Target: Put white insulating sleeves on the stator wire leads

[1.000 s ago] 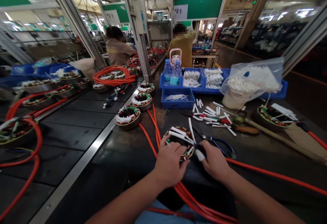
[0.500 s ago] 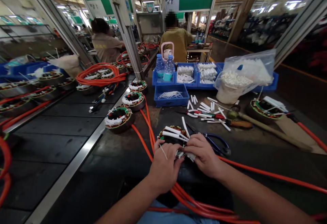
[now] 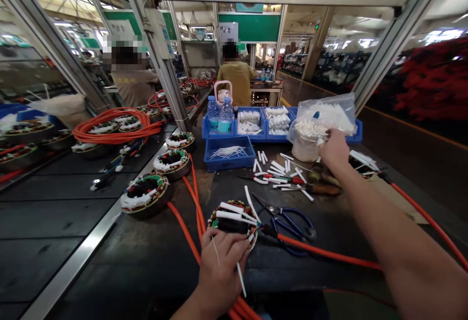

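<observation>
A round wound stator with white sleeves sticking out lies near the bench's front edge. My left hand rests on its near rim, fingers curled round thin white sleeved wires. My right hand is stretched far out to the back right, at the mouth of a clear plastic bag full of small white pieces; its fingers are bent and what they hold is hidden. Blue-handled scissors lie just right of the stator, beside an orange cable.
Three more stators line the bench's left side by a metal rail. Blue bins with white sleeves, two water bottles, loose sleeves and pliers sit behind. Two people work farther back.
My right hand left the stator and reached out to the plastic bag at the back right. My left hand stayed on the stator. The view tilted and shifted.
</observation>
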The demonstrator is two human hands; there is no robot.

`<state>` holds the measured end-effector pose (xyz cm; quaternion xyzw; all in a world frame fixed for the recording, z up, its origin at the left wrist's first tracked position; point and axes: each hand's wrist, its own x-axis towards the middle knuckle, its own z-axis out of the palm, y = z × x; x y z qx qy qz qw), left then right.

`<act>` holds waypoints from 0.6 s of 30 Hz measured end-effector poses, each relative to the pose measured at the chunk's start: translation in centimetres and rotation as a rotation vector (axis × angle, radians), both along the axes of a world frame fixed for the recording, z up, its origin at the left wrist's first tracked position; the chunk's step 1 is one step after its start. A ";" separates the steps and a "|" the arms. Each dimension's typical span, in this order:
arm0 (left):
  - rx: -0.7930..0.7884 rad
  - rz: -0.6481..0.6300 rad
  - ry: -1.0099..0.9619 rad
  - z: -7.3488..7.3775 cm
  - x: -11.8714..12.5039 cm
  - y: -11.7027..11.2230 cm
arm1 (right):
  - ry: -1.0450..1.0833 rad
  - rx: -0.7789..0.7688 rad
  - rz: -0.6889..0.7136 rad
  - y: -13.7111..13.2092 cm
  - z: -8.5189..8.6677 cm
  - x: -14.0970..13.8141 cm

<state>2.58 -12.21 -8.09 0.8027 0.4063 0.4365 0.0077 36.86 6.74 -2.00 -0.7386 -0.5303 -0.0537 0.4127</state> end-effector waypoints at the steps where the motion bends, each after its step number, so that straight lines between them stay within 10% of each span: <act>1: -0.013 0.019 -0.011 0.0 0.3 -0.1 | -0.013 -0.010 -0.010 0.7 0.0 0.9; 11: 0.105 0.068 -0.069 -1.5 1.3 -0.1 | 0.272 0.260 0.164 1.7 1.1 2.6; 18: -0.002 0.028 0.061 -0.6 0.4 -1.0 | 0.262 0.341 0.643 -12.9 0.8 -7.1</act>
